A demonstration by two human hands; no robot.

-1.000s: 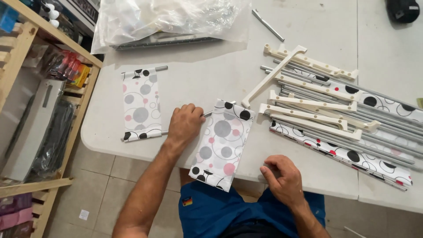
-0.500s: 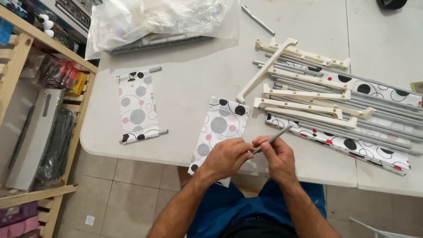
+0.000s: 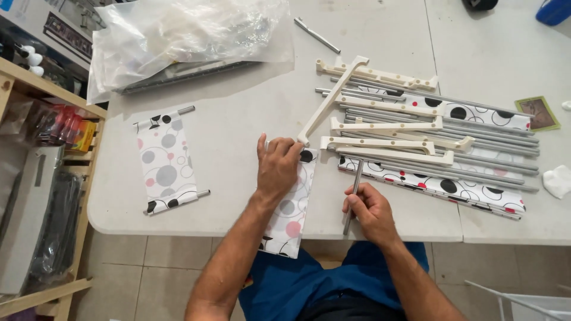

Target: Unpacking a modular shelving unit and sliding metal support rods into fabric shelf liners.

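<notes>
While a crumpled clear plastic bag (image 3: pixel 178 35) lies far-left on the surface (image 3: pixel 238 119), the left hand (image 3: pixel 277 166) presses flat on patterned fabric (image 3: pixel 288 217); the right hand's (image 3: pixel 369 211) grip is clamped on a grey metal rod (image 3: pixel 353 193).

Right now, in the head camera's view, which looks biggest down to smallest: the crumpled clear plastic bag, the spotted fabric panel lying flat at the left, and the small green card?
1. Crumpled clear plastic bag, largest.
2. Spotted fabric panel, with a rod through each end.
3. Small green card, smallest.

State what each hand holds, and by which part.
Right hand grips a thin metal rod near its lower end. Left hand holds nothing; it presses flat on the patterned fabric panel.
</notes>
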